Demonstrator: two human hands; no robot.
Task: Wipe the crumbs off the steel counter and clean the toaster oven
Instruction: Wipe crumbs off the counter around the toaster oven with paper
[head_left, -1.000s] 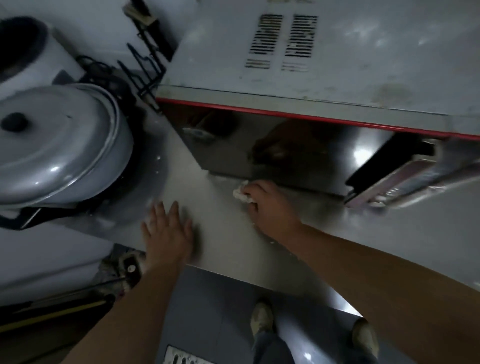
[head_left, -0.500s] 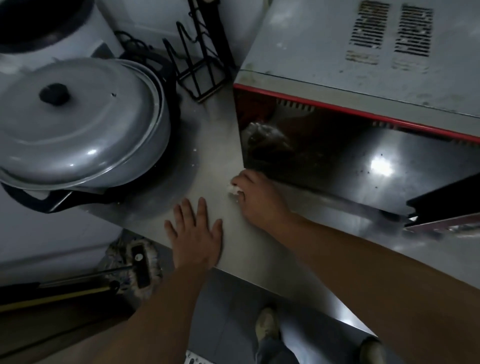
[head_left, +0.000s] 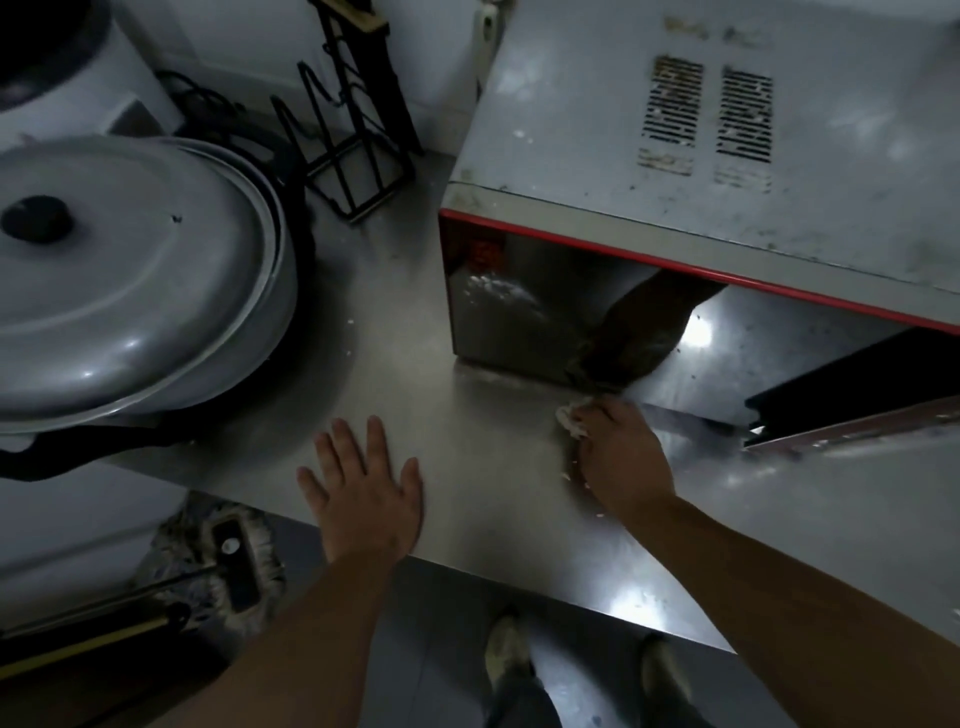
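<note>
One large lidded pot (head_left: 130, 280) sits at the left end of the steel counter (head_left: 415, 374), its grey lid closed under a single black knob, so whatever it holds is hidden; one black wire rack (head_left: 353, 130) stands behind it against the wall, its slots holding nothing that can be made out. One toaster oven (head_left: 727, 156) stands on the right part of the counter, its long axis running from the centre away to the right, its red-trimmed mirrored front facing the person and its door (head_left: 852, 400) hanging partly open at the right; two vent grilles show on its stained top. The right hand (head_left: 618, 447) has its fingers curled round one crumpled pale cloth (head_left: 571, 418), pressing it to the counter just at the foot of the oven's front; a few pale crumbs lie beside that hand. The left hand (head_left: 363, 488) lies flat, fingers spread wide, palm down near the counter's front edge, well apart from the cloth. Below the counter, one mop head (head_left: 223, 561) lies on the floor at the left; two shoes (head_left: 509, 649) show at the bottom.
</note>
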